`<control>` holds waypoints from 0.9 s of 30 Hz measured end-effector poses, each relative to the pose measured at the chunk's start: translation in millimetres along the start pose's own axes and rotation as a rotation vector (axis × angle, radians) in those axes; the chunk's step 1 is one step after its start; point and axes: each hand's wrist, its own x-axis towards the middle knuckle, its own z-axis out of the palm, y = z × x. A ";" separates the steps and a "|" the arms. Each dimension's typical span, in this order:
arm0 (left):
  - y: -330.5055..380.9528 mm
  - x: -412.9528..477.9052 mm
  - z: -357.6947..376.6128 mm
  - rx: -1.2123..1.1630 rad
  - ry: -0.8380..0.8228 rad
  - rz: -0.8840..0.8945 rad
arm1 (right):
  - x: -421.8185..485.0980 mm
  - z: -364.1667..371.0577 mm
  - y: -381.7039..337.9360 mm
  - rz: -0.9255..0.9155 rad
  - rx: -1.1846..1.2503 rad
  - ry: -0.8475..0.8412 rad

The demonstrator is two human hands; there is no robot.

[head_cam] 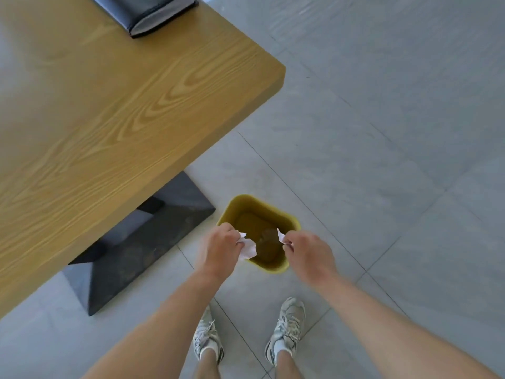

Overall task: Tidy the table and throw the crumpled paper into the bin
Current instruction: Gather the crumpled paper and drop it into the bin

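While the wooden worktop (pixel 109 119) on my left shows bare apart from a dark case (pixel 144 12) at its far end, I stand over the yellow bin (pixel 289 265) on the floor. My left hand (pixel 220 246) is pinched on the larger paper scrap (pixel 247 248), my right hand (pixel 307 251) on a smaller scrap (pixel 281 236), both above the opening. Judging by looks, they're feather-light, soft and limp; a fingertip pinch suffices, though they may drift when falling.
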 end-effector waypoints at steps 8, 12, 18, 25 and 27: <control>-38.5 43.5 68.3 0.099 -0.113 0.081 | 40.2 61.7 13.5 0.028 -0.009 -0.063; -44.6 57.5 94.7 0.114 -0.092 0.034 | 48.9 87.4 24.7 0.029 -0.042 -0.111; -55.5 61.7 123.3 0.092 -0.143 0.046 | 57.6 110.2 40.3 0.062 -0.034 -0.113; -65.5 70.2 137.7 0.083 -0.113 0.045 | 68.6 129.1 46.7 0.085 0.026 -0.064; -67.7 75.3 140.5 0.107 -0.106 0.039 | 71.2 133.9 46.0 0.075 0.036 -0.056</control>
